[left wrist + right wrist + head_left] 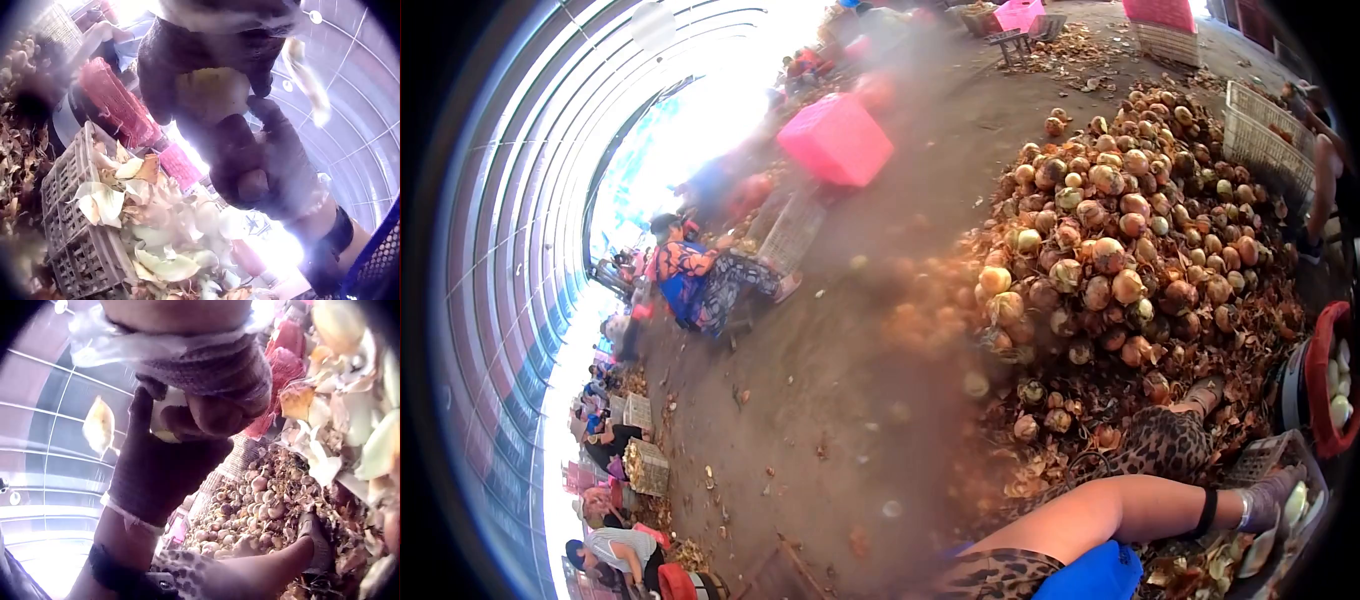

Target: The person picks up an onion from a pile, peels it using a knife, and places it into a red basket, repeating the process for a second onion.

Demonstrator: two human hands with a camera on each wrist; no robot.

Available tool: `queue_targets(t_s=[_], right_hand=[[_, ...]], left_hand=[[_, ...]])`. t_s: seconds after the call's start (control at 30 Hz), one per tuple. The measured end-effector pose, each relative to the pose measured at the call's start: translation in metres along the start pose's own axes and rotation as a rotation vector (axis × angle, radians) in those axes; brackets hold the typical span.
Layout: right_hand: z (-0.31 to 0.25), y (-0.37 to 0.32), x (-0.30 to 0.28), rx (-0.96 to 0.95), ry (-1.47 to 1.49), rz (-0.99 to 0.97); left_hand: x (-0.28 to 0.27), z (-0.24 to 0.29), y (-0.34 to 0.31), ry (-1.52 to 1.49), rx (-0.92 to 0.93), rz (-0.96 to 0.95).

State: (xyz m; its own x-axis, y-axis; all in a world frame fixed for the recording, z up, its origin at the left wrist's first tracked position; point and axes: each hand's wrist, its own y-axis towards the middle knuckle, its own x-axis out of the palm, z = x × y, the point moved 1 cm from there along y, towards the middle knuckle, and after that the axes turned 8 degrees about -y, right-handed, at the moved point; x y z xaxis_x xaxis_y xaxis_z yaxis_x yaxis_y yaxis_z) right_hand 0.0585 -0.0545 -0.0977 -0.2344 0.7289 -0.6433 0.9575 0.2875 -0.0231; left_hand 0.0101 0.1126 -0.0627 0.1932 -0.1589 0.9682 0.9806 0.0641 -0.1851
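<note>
In the left wrist view, a pale peeled onion sits between two dark-gloved hands. My left hand curls its fingers round it from above, while my right hand has bent fingers against its lower side. The right wrist view shows my right hand close up, fingertips curled at the pale onion, and my left hand gripping it from below. Whether the right fingers also hold a tool is hidden. A pale peel piece hangs in the air beside the hands.
A plastic crate of pale layers and peels stands below the hands. Beside it is a container with red netting. A large onion pile lies on peel-strewn ground. A seated person and crates are farther off.
</note>
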Motion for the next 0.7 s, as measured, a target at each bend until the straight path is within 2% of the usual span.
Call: queue_targets(t_s=[0.03,0.1,0.17,0.2,0.3,0.33,0.37,0.4,0.43,0.47,0.5,0.57,0.6,0.63,0.67,0.7], right_hand=[[-0.001,-0.001,0.001,0.005,0.006,-0.004],[-0.005,-0.002,0.003,0.019,0.024,-0.009],[-0.006,-0.007,0.003,0.036,0.049,-0.014],[-0.007,-0.009,0.002,0.041,0.069,-0.015],[-0.001,-0.026,-0.013,0.123,0.215,-0.01],[-0.004,-0.04,-0.019,0.202,0.328,-0.007],[-0.018,-0.055,-0.019,0.28,0.469,-0.01],[-0.036,-0.065,-0.019,0.333,0.627,-0.026],[-0.051,-0.072,-0.018,0.352,0.797,-0.064],[-0.081,-0.08,-0.027,0.248,0.968,-0.135],[-0.086,-0.083,-0.038,0.258,1.132,-0.176],[-0.078,-0.083,-0.074,0.27,0.895,-0.289],[-0.037,-0.078,-0.075,0.292,0.563,-0.129],[-0.026,-0.074,-0.073,0.315,0.234,0.007],[-0.028,-0.09,-0.083,-0.024,-0.499,0.162],[-0.02,-0.099,-0.092,-0.02,-0.509,0.177]], left_hand=[[0.004,0.009,-0.011,0.065,0.052,0.026],[0.028,0.051,-0.056,1.18,0.466,-0.042],[0.028,0.046,-0.045,0.873,0.426,-0.112],[0.019,0.048,-0.046,1.066,0.596,-0.103],[0.023,0.071,-0.055,1.009,0.346,0.088],[0.022,0.076,-0.053,1.503,0.48,0.211],[0.006,0.075,-0.042,0.976,0.422,-0.024],[0.006,0.069,-0.037,0.434,0.276,-0.174],[0.003,0.066,-0.035,0.256,0.168,-0.197],[0.01,0.062,-0.035,0.209,0.104,-0.206],[0.018,0.063,-0.033,0.174,0.038,-0.219],[0.034,0.058,-0.036,0.137,-0.055,-0.269],[0.04,0.052,-0.041,0.114,-0.104,-0.298],[0.042,0.051,-0.045,0.08,-0.157,-0.334],[0.05,0.05,-0.058,-0.012,-0.258,-0.419],[0.055,0.045,-0.062,-0.008,-0.299,-0.456]])
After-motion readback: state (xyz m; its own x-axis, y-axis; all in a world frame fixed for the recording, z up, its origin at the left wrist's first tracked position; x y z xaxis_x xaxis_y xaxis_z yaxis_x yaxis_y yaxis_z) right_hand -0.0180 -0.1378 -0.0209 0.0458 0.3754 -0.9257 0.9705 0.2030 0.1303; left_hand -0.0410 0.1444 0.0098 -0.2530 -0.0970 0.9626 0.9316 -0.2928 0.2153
